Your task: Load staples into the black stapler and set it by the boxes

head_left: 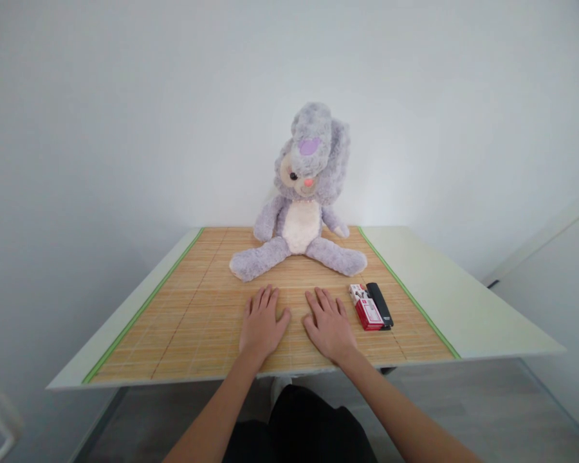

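Observation:
My left hand lies flat, palm down, on a bamboo mat, fingers stretched out and holding nothing. My right hand rests flat beside it in the same way, a small gap between the two. A grey plush rabbit sits upright at the far side of the mat, its legs spread toward my hands. Just right of my right hand lie a small red and white box and a black stapler-like object, side by side, neither touched.
The mat covers the middle of a white table that stands against a plain white wall. Green strips edge the mat on both sides. The table's front edge runs just below my wrists. Grey floor shows below.

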A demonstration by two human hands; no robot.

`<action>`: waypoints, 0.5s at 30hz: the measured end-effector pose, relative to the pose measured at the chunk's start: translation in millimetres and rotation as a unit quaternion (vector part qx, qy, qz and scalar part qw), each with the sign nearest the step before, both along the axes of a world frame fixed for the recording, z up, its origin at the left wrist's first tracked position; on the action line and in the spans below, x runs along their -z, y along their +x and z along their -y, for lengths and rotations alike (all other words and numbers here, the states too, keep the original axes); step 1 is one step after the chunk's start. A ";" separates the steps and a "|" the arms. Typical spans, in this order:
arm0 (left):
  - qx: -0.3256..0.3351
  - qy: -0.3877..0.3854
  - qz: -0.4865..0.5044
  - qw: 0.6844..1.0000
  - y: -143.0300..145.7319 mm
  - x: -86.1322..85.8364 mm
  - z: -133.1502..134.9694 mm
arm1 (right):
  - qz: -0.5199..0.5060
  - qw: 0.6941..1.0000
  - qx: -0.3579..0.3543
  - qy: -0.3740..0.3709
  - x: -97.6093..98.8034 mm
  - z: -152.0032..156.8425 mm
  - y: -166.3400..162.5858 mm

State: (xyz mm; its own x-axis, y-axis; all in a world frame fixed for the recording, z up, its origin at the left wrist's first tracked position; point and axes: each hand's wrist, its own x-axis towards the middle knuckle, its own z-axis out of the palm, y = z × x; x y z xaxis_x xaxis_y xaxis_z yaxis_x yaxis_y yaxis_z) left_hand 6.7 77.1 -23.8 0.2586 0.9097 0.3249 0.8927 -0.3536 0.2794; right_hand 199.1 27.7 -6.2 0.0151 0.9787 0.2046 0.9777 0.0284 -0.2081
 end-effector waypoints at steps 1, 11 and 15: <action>0.000 -0.001 -0.001 1.000 0.0 -0.5 0.3 | 0.000 1.000 0.001 -0.001 -0.4 0.1 -0.2; -0.003 -0.009 -0.014 1.000 0.0 -5.9 2.5 | 0.006 1.000 0.003 -0.016 -5.9 1.4 -1.6; -0.005 -0.009 -0.012 1.000 -0.3 -6.7 3.5 | 0.008 1.000 0.004 -0.020 -6.5 0.9 -1.3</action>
State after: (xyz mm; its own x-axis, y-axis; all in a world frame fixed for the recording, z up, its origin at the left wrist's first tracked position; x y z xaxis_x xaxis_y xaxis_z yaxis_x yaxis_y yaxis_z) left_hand 6.4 73.6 -17.1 0.2577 0.9179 0.3016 0.9024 -0.3403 0.2644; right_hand 197.8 26.9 0.3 0.0208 0.9860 0.1657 0.9810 0.0119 -0.1939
